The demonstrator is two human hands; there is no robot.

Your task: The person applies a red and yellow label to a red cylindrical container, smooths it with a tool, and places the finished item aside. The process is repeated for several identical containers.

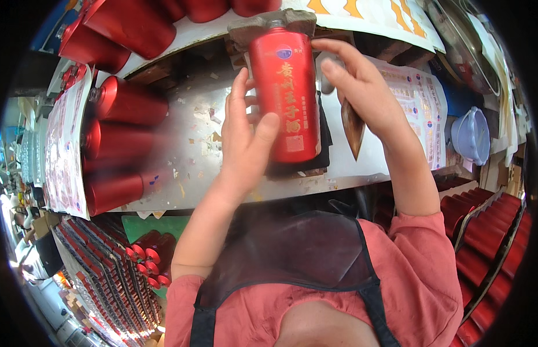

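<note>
A red bottle [288, 108] lies on its back, its neck end on a grey padded rest [245, 30]. Gold and pale lettering and a round blue emblem run down its front. My left hand [245, 134] holds it from the left, thumb over its lower front edge and fingers along its side. At the upper right side of the bottle is my right hand [360, 80], the index fingertip by its shoulder. A brown pointed tool, perhaps of horn [353, 130], hangs under that palm, held by fingers mostly hidden behind the hand.
Red bottles [132, 99] lie along the metal table's [186, 108] left side, with more at the top left. Printed transfer sheets [418, 104] lie at right, near a pale blue bucket [470, 134]. Racks of red bottles [481, 230] stand low right; stacked trays [108, 269] stand low left.
</note>
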